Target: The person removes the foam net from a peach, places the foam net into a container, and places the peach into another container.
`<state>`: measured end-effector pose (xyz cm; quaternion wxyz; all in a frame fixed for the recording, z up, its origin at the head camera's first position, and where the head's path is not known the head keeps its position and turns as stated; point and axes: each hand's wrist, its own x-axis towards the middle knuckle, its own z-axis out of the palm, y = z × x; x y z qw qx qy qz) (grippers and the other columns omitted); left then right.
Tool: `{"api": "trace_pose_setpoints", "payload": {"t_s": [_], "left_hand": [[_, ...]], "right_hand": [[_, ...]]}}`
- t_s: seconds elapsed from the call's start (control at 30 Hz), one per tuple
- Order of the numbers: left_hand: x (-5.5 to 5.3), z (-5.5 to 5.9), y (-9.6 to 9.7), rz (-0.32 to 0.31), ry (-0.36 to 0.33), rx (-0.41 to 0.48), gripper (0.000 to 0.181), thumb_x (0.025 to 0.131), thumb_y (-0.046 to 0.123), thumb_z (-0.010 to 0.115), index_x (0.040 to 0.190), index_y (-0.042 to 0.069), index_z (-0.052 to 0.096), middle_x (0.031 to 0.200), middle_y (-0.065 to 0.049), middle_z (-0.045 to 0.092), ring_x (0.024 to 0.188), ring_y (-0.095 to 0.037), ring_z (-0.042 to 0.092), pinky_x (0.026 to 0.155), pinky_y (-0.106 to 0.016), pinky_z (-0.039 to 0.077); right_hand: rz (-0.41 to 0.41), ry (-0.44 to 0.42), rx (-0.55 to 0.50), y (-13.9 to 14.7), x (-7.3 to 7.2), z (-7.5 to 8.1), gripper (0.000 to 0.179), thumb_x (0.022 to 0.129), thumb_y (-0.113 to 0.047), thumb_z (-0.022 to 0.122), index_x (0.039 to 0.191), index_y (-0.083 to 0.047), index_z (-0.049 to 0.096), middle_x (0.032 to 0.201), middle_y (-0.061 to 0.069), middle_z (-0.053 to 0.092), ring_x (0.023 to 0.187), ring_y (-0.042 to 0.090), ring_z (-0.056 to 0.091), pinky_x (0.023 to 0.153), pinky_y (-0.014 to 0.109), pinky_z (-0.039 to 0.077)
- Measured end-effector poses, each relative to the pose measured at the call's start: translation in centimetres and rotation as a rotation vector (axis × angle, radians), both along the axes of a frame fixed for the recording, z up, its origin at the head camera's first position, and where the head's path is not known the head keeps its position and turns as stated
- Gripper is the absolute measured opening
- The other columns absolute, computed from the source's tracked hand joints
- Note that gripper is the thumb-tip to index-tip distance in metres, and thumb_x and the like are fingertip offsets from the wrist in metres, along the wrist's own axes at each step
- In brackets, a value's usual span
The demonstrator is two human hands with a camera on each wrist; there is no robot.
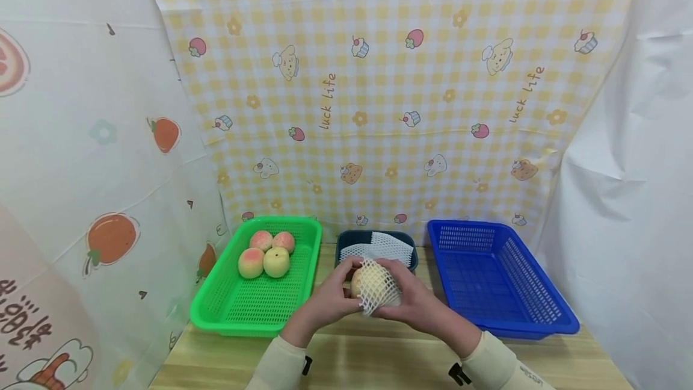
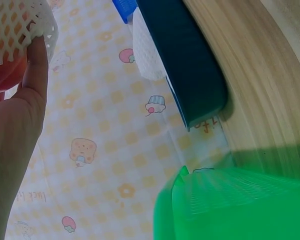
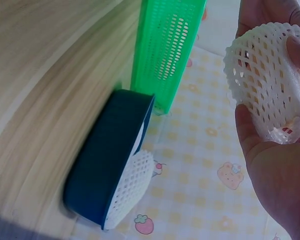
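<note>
Between both hands, over the table's middle, is a peach point(image 1: 355, 285) partly covered by a white foam net sleeve point(image 1: 377, 286). My left hand point(image 1: 331, 298) grips the peach's left side, thumb below and fingers above; in the left wrist view a fingertip touches the net's edge, with the peach's reddish skin point(image 2: 6, 75) bare beneath. On the other side my right hand point(image 1: 415, 301) holds the net around the fruit with thumb and fingers. The right wrist view shows the mesh point(image 3: 262, 75) spread over the peach, hiding most of it.
To the left, a green basket point(image 1: 265, 312) holds several peaches point(image 1: 276, 262). Behind the hands stands a dark teal box point(image 1: 346, 238) with more white foam nets point(image 1: 392, 247). A blue basket point(image 1: 482, 278) sits on the right. A checked cloth point(image 1: 379, 155) hangs behind the wooden table point(image 1: 357, 354).
</note>
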<state>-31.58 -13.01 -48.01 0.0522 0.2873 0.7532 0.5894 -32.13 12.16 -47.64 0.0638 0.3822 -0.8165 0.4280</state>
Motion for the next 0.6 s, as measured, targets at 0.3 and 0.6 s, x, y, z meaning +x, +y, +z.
{"api": "trace_pose_setpoints", "payload": {"t_s": [0.3,0.6], "left_hand": [[-0.02,0.18,-0.04,0.023,0.024,-0.009,0.072,0.087,-0.001,0.075,0.152,0.013,0.050,0.143,-0.014,0.056,0.118,-0.025,0.060,0.090,-0.034,0.061],[-0.16,0.14,-0.26,0.024,0.071,-0.003,0.073,0.085,-0.002,0.076,0.152,0.012,0.052,0.141,-0.012,0.057,0.120,-0.024,0.059,0.093,-0.032,0.060]], "right_hand": [[-0.001,-0.012,0.008,-0.07,-0.09,0.26,0.091,0.089,-0.033,0.097,0.164,-0.025,0.046,0.153,0.002,0.056,0.135,0.023,0.058,0.107,0.036,0.053],[0.001,-0.013,0.014,0.18,-0.25,0.20,0.092,0.088,-0.035,0.097,0.164,-0.029,0.046,0.152,-0.001,0.055,0.133,0.021,0.057,0.106,0.036,0.053]]}}
